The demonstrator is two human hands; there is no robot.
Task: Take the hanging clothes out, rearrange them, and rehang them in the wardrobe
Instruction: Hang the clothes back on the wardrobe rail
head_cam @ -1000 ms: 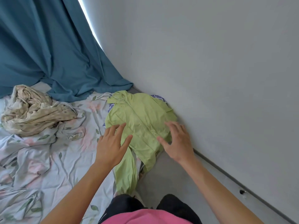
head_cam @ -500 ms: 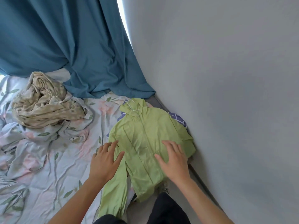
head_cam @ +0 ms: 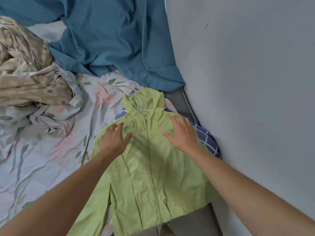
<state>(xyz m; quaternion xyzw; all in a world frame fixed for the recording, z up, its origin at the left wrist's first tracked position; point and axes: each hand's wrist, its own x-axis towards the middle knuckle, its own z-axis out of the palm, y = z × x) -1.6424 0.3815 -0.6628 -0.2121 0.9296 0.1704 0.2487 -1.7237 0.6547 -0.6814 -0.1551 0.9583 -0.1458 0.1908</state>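
A light green hooded zip jacket [head_cam: 150, 176] lies spread flat, front up, on the bed by the wall. A white hanger [head_cam: 139, 101] sits in its neck, the hook lying on the hood. My left hand [head_cam: 114, 138] rests flat on the jacket's left shoulder with fingers spread. My right hand [head_cam: 183, 132] lies flat on the right shoulder, fingers straight. Under the jacket, a blue checked garment [head_cam: 207, 140] shows at the right edge.
A floral bedsheet [head_cam: 42, 159] covers the bed on the left. A crumpled beige patterned cloth [head_cam: 25, 74] lies at the far left. A teal curtain [head_cam: 110, 40] drapes onto the bed behind. A grey wall [head_cam: 247, 82] runs close along the right.
Both hands have slid up the jacket from its lower body to the shoulders. The view has moved closer and lower over the jacket.
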